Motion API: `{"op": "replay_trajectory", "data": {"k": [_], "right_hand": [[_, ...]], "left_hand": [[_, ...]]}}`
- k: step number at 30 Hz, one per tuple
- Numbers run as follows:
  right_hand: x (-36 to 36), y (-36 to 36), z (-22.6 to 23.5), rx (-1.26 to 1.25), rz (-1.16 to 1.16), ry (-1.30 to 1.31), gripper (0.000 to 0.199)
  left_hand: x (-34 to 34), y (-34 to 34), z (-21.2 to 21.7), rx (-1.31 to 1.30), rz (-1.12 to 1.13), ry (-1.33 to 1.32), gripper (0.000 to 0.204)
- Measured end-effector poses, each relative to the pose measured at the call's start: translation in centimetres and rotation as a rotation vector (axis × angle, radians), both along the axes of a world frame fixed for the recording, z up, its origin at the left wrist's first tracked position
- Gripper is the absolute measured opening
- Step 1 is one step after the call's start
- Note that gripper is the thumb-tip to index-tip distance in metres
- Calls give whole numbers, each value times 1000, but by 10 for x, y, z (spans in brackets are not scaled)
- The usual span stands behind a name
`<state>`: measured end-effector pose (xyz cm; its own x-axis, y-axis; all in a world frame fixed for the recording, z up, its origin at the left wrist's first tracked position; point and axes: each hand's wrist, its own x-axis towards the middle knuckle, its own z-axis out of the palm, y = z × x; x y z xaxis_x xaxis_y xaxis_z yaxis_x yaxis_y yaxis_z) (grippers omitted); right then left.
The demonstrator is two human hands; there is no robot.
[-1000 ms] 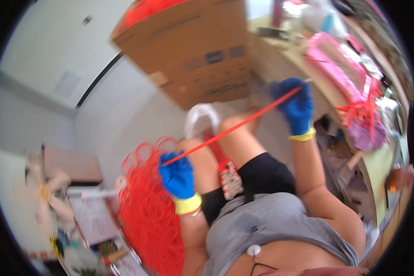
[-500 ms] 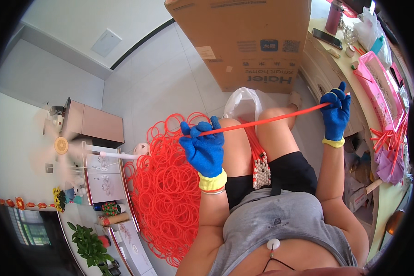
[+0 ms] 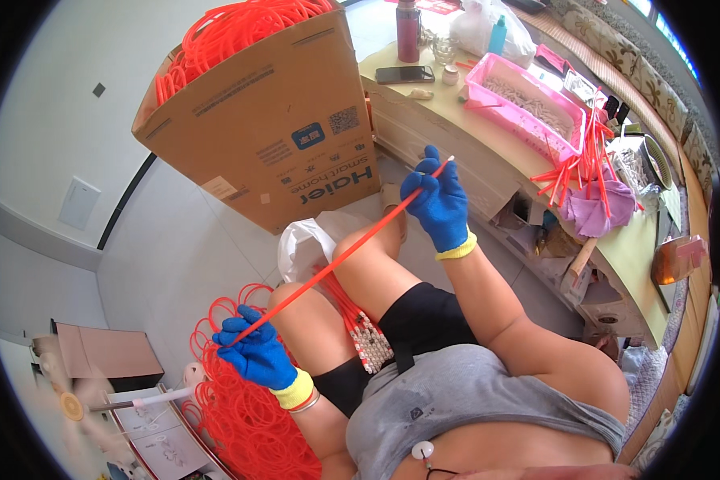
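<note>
A long thin red tube (image 3: 328,268) is stretched on a slant above my knees. My left hand (image 3: 256,352), in a blue glove with a yellow cuff, is closed round its lower left end. Gloved the same way, my right hand (image 3: 440,204) grips it near the upper right end, where a small whitish tip sticks out past the fingers. Between my thighs lies a bundle of red tubes (image 3: 344,300) with whitish pieces on their near ends (image 3: 370,342). Beside my left leg, a big heap of red rings (image 3: 248,424) covers the floor.
Ahead stands a cardboard box (image 3: 256,136) full of red rings (image 3: 248,32). A white plastic bag (image 3: 306,246) sits by my knees. On the table (image 3: 456,132) at right are a pink basket (image 3: 564,144) of small white pieces, red tubes (image 3: 596,152), a purple cloth (image 3: 596,208) and a phone (image 3: 406,75).
The view has swung to the right, so more of the table and the rings in the box show. The tube slants more steeply, still between both hands.
</note>
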<state>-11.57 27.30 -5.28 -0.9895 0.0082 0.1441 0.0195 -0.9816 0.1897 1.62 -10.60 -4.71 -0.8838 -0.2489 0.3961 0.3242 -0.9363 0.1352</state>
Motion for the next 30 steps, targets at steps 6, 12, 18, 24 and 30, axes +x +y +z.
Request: {"op": "replay_trajectory", "data": {"k": [6, 12, 18, 24, 30], "right_hand": [[2, 8, -4, 26, 75, 106, 22], [55, 9, 46, 327, 229, 484, 37], [80, 18, 102, 1303, 223, 1175, 61], [131, -43, 108, 1990, -5, 1401, 46], [145, -62, 115, 2241, -37, 1411, 43]], "left_hand": [[12, -7, 5, 275, -115, -72, 23], [23, -13, 57, -359, -328, 604, 55], [82, 4, 101, -1222, -127, 271, 31], [95, 41, 118, -1848, 41, -84, 26], [103, 64, 111, -2000, 279, -197, 24]]}}
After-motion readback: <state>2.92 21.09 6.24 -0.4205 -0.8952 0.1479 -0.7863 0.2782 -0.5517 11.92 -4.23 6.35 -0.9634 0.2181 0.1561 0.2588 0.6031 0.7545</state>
